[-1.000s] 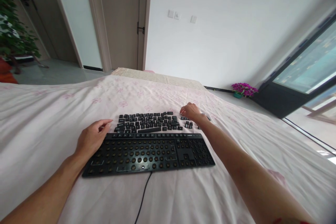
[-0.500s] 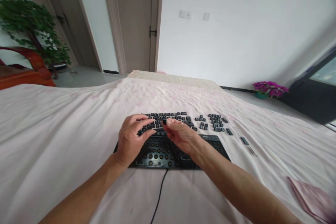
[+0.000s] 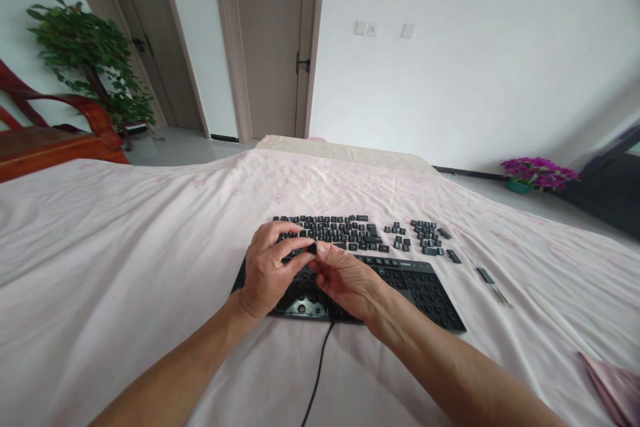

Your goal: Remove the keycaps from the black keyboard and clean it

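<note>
A black keyboard (image 3: 420, 287) with its keycaps taken off lies on the pink bedsheet (image 3: 150, 227). Behind it, several loose black keycaps (image 3: 340, 230) are laid out in rows, with smaller groups of keycaps (image 3: 425, 237) to the right. My left hand (image 3: 267, 273) and my right hand (image 3: 345, 277) meet above the keyboard's left half. Both pinch one small black keycap (image 3: 312, 249) between their fingertips. The hands hide much of the keyboard's left side.
A black cable (image 3: 315, 373) runs from the keyboard toward me. A small dark tool (image 3: 487, 278) lies right of the keyboard. A folded pink cloth (image 3: 613, 387) sits at the lower right. Doors, a green plant (image 3: 90, 60) and purple flowers (image 3: 535, 172) stand beyond the bed.
My right hand came back from the loose keycaps at the right with one keycap. Both hands closed together over the keyboard's left half, and my view shifted left.
</note>
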Demonstrator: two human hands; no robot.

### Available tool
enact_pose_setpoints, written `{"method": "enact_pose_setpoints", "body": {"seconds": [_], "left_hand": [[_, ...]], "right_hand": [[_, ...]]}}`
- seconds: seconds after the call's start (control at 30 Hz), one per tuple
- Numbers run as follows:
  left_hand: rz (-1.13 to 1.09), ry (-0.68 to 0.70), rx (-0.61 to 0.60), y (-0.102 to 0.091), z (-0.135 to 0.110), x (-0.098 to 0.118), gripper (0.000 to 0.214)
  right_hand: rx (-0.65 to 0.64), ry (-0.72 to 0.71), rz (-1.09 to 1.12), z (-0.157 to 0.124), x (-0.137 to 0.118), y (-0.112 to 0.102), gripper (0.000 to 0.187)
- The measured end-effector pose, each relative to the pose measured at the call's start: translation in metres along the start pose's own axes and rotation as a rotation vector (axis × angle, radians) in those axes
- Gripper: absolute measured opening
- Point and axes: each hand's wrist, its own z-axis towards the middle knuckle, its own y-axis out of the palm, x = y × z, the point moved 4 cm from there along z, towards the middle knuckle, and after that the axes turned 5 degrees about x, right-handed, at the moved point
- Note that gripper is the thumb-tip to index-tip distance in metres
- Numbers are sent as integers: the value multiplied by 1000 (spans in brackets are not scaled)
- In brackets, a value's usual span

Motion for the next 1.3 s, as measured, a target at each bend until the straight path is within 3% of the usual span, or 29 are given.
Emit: {"method": "enact_pose_setpoints", "body": {"seconds": [0.13,0.4,0.5,0.6,0.73,0.83,0.93,1.07,1.3], "left_hand": [[-44,-54,-6,2,-5,-4,14],[-81,-34,-17,6,-10,-3,13],[-123,2,-91,8,-7,-5,18],[-151,-20,-219,6,-1,-21,29],[-48,-310,-197,-5,-1,-74,32],[36,-494,-164,-10,-13,-109,38],[28,-662,-148,-11,-26,-126,44],[33,-711,-167,-9,-32,-128,47],[113,-703,-166,-10,-33,-130,47]], "right_hand": [[101,62,86,-7,-3,-2,37],[83,3,-63,-12,-11,1,41],[85,-48,-110,-15,-12,-5,37],[192,-203,-222,-19,-25,-33,35],[449,-387,-475,-33,-55,-100,36],[572,-423,-735,-44,-69,-147,29],[584,-405,-949,-51,-69,-175,21],[538,-471,-1123,-55,-60,-185,17],[480,-632,-1354,-56,-57,-170,15]]}}
